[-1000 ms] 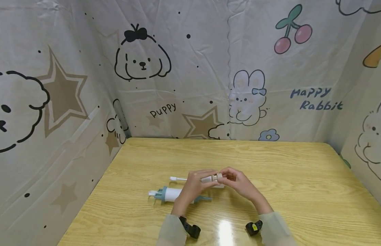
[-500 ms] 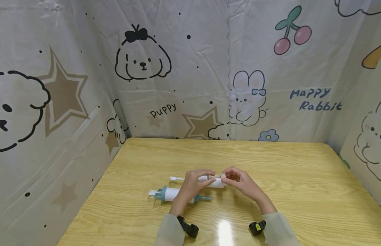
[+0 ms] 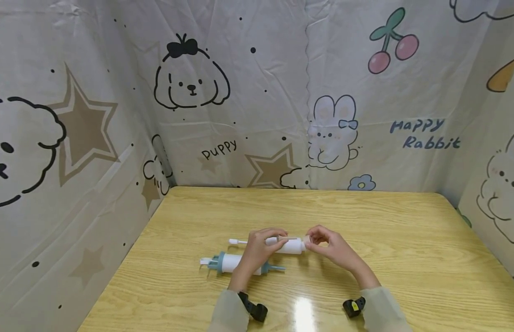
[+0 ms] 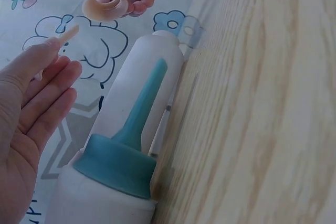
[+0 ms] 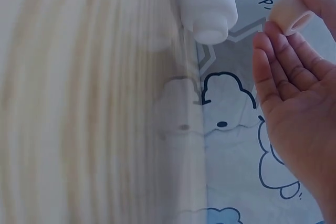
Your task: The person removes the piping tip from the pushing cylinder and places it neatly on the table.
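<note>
My right hand [image 3: 319,240] pinches a small beige tape roll [image 3: 307,240] just above the table; the right wrist view shows the roll [image 5: 291,10] at its fingertips. My left hand [image 3: 268,240] pinches the tape's free end [image 4: 68,32], a short way left of the roll [image 4: 105,4]. Below both hands lies a white bottle [image 3: 291,246] with a thin white tip pointing left. A second white bottle with a teal nozzle [image 3: 230,263] lies nearer me, partly hidden by my left wrist, and its teal nozzle [image 4: 131,140] fills the left wrist view.
The wooden table [image 3: 406,240] is walled in on three sides by a cartoon-printed cloth backdrop [image 3: 257,92]. Both bottles lie side by side left of the table's centre.
My hands have drawn apart. The right hand carried the roll to the right while the left hand stayed put, so the gap between them grew.
</note>
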The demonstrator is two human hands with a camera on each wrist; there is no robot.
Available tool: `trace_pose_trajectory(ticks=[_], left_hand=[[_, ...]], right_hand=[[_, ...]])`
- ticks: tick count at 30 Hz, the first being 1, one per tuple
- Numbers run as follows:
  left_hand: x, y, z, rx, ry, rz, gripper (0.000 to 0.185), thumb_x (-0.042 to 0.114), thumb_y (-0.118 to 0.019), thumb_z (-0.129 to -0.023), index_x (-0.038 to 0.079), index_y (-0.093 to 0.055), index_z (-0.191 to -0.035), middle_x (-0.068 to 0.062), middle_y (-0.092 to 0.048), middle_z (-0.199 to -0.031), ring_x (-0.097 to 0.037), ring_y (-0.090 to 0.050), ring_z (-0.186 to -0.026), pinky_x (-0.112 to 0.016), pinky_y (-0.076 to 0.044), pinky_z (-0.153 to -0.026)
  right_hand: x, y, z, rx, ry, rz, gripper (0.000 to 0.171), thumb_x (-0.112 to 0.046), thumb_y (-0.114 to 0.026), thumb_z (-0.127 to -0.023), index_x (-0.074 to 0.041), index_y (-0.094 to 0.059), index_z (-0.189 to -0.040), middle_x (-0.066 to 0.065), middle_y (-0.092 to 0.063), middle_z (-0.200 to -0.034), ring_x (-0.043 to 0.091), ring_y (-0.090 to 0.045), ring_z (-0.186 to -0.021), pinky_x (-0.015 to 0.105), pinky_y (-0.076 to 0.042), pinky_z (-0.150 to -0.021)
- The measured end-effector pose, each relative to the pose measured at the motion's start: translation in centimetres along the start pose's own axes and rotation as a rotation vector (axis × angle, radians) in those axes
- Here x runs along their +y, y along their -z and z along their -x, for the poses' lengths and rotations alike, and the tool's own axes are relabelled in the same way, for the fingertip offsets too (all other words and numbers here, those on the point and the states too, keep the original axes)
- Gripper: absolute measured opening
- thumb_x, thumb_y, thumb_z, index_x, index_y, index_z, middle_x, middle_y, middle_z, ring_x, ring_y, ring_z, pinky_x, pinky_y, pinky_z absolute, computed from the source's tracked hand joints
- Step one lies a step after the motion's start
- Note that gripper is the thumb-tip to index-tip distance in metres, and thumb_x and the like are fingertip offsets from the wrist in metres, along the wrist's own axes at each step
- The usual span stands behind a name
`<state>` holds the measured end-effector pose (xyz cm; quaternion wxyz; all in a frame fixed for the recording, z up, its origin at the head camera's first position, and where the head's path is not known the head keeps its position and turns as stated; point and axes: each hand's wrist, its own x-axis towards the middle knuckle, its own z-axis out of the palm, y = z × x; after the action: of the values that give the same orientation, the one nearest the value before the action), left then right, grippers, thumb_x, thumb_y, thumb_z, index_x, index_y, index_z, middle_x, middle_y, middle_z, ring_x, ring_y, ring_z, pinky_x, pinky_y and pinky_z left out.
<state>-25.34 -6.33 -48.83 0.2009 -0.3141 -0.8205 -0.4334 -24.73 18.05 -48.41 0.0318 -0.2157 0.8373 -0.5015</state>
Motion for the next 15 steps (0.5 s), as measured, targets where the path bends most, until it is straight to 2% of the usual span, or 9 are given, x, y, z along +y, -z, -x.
trace_pose_trajectory(ticks=[9,15], left_hand=[[0.0,-1.2,-0.2,0.005,-0.029,0.014,0.013,0.02,-0.072,-0.089,0.01,-0.076,-0.096,-0.004,-0.077,-0.093,-0.013,-0.07,-0.081,-0.03,-0.06,-0.072],[0.2,-1.9,-0.4,0.014,-0.039,0.017,0.012,0.02,-0.072,-0.088,0.011,-0.075,-0.096,-0.003,-0.077,-0.093,-0.013,-0.07,-0.081,-0.03,-0.06,-0.072]], right_hand=[[0.9,1.5,1.0,0.05,-0.012,0.103,0.022,-0.028,-0.069,-0.092,-0.014,-0.063,-0.108,-0.001,-0.061,-0.093,0.006,-0.056,-0.084,0.025,-0.05,-0.075],[1.2,2.5,1.7,0.048,-0.032,0.122,0.023,-0.03,-0.068,-0.092,-0.015,-0.062,-0.109,0.0,-0.06,-0.093,0.007,-0.055,-0.084,0.025,-0.049,-0.073]])
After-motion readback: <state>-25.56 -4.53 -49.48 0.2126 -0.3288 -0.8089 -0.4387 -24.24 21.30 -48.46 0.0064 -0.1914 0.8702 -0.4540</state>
